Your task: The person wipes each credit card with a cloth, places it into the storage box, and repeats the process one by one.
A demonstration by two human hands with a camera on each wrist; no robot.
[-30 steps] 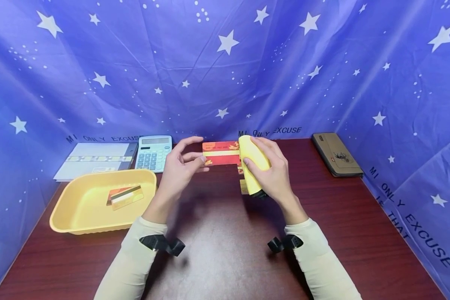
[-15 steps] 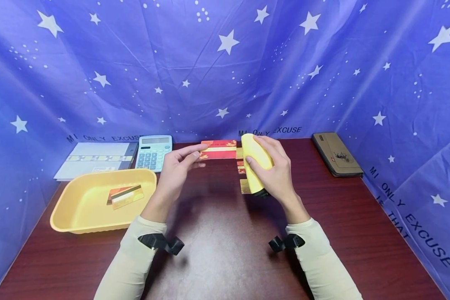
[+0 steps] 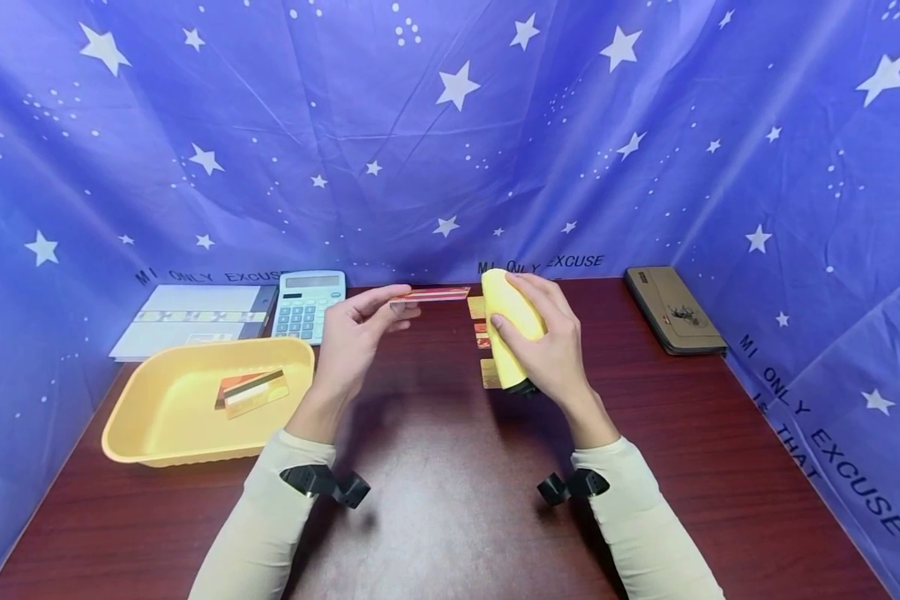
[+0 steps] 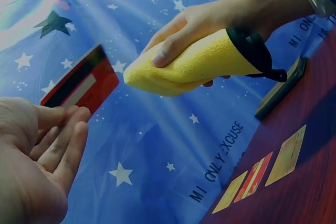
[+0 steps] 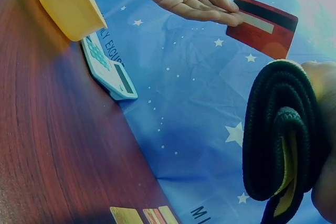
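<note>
Between thumb and fingers, my left hand (image 3: 354,337) pinches a red bank card (image 4: 86,85) by one end. In the head view the card is tilted almost edge-on; both wrist views show its underside with a black stripe. My right hand (image 3: 555,342) grips a folded cloth (image 3: 506,321), yellow outside and dark on its inner side, whose layers show in the right wrist view. Cloth and card are apart. Below the cloth's left edge, a gold card (image 3: 490,373), a red card (image 3: 482,336) and another gold card (image 3: 477,307) lie in a column on the table, partly hidden in the head view.
A yellow tray (image 3: 157,417) at the left holds a gold card (image 3: 257,396) over a reddish one. Behind it are a light-blue calculator (image 3: 300,308) and a grey-white binder (image 3: 195,321). A brown case (image 3: 675,308) lies at the back right, before the starry curtain (image 3: 390,100).
The red card has come away from the cloth, shifted a little left and tipped from face-up to nearly edge-on. The right hand and cloth moved slightly right, then stayed almost still.
</note>
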